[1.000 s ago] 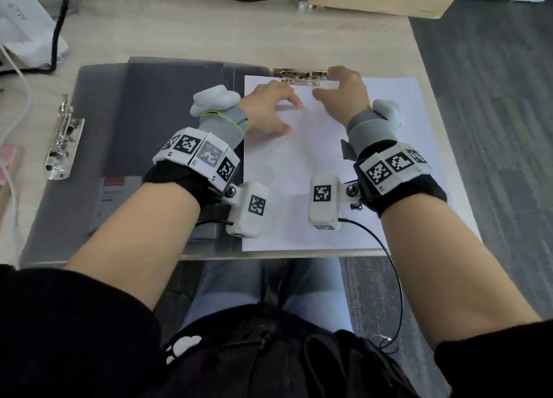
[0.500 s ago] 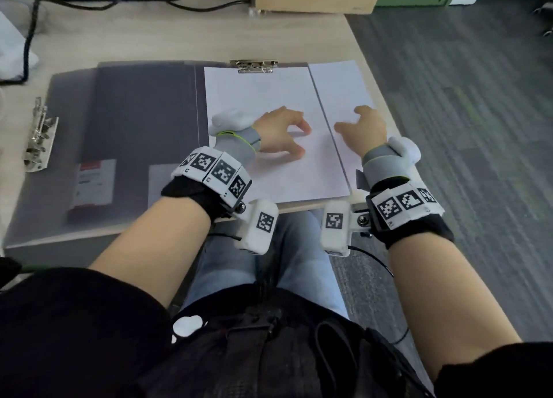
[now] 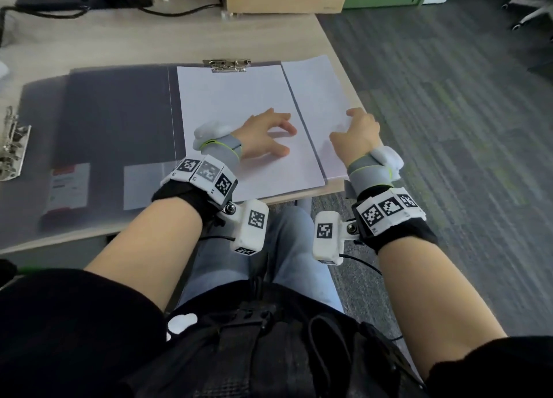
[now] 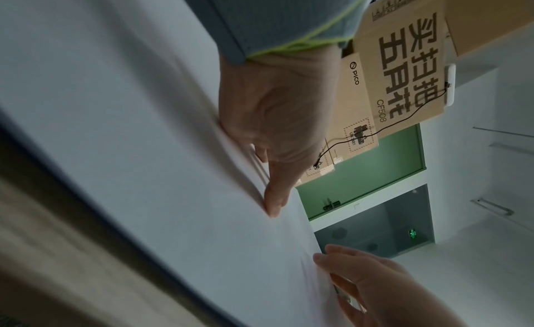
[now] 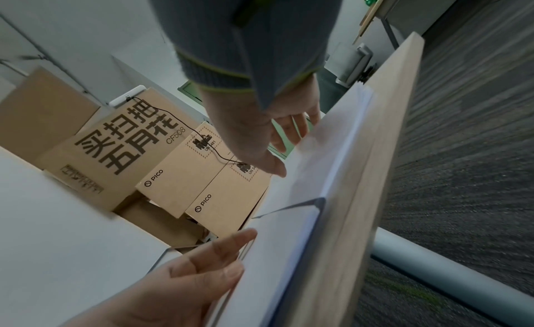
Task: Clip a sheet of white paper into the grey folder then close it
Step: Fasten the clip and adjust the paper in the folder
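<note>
Left grip flat atop white paper

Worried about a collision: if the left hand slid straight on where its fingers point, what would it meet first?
Probably the grey folder's right edge, then the loose paper stack the right hand touches; height unclear.

Grey folder lies open on the desk. White sheet on its right half, top edge under the metal clip. Left hand rests on the sheet, fingers spread. Right hand rests on a separate paper stack just beside the folder, fingers at the stack's right edge. Loose binder mechanism lies far left.
</note>
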Tool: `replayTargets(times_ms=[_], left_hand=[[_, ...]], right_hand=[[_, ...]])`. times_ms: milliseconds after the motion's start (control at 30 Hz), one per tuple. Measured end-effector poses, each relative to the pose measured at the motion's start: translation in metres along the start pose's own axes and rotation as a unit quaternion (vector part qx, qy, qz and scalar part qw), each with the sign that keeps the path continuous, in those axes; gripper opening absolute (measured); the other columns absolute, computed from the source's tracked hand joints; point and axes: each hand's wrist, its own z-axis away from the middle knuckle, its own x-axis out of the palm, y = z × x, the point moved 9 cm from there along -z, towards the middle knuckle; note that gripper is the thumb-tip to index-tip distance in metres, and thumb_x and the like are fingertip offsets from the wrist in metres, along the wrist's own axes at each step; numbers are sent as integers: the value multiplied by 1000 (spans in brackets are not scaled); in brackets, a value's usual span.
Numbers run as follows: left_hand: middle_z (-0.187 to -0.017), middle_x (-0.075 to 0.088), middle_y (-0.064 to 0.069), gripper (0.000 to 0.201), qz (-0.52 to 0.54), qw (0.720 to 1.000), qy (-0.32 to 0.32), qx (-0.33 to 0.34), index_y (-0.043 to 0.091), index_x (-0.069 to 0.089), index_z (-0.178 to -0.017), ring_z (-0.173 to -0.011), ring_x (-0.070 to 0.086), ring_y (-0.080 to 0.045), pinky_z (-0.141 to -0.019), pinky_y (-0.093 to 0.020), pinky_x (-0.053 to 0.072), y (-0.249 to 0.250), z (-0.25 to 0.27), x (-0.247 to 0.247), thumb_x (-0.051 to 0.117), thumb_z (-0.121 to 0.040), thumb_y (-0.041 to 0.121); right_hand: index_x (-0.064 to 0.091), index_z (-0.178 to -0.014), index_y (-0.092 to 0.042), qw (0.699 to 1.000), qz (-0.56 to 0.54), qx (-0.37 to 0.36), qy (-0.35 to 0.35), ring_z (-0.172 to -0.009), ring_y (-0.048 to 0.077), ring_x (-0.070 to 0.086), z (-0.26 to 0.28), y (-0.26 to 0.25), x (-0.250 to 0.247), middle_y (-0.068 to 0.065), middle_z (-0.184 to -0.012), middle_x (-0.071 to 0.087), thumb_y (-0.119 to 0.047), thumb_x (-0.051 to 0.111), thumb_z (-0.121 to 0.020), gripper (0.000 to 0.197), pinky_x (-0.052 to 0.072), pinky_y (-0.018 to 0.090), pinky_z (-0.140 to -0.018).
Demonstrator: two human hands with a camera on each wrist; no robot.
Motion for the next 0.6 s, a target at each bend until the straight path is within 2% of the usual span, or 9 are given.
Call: replayTargets(times_ms=[167, 333, 467, 533, 600], left_hand=[[-154, 31, 5, 42, 7, 1000, 0, 2, 18, 59, -121, -149, 6, -13, -121, -43, 2, 1, 1, -1, 66, -80, 9], [-155, 30, 6, 41, 22, 1000, -8, 3, 18, 59, -120, -149, 4, -12, -121, -40, 1, -1, -1, 0, 67, -80, 9], [-154, 31, 7, 41, 46, 999, -7, 0, 18, 61, -119, -149, 3, -10, -121, -40, 0, -4, -2, 0, 67, -80, 8], [-154, 31, 7, 41, 50, 999, -8, -1, 18, 61, -118, -148, 3, -9, -121, -38, 0, -5, -2, 0, 67, -80, 8], [-154, 32, 7, 40, 57, 998, -8, 0, 18, 61, -118, -148, 3, -9, -121, -38, 0, -6, -2, 0, 67, -80, 7]], right_hand=[[46, -132, -5, 1000, 1, -9, 13, -119, 35, 51, 4, -4, -3, 17, -131, 53, -8, 52, -83, 49, 45, 37, -87], [45, -134, -8, 998, -46, 5, 34, -123, 30, 47, 1, 0, -7, 12, -139, 44, -8, 55, -82, 53, 43, 35, -93], [40, -137, -12, 996, -76, 20, 39, -115, 28, 55, -2, -1, -13, 8, -136, 50, -8, 54, -81, 58, 39, 28, -75], [44, -133, -11, 997, -62, 37, 28, -105, 32, 59, -5, 1, -13, 11, -124, 58, -9, 54, -81, 53, 41, 30, -74], [57, -115, -3, 998, -44, 35, 23, -83, 33, 58, -8, -2, -15, 12, -97, 60, -9, 54, -79, 37, 45, 32, -68]])
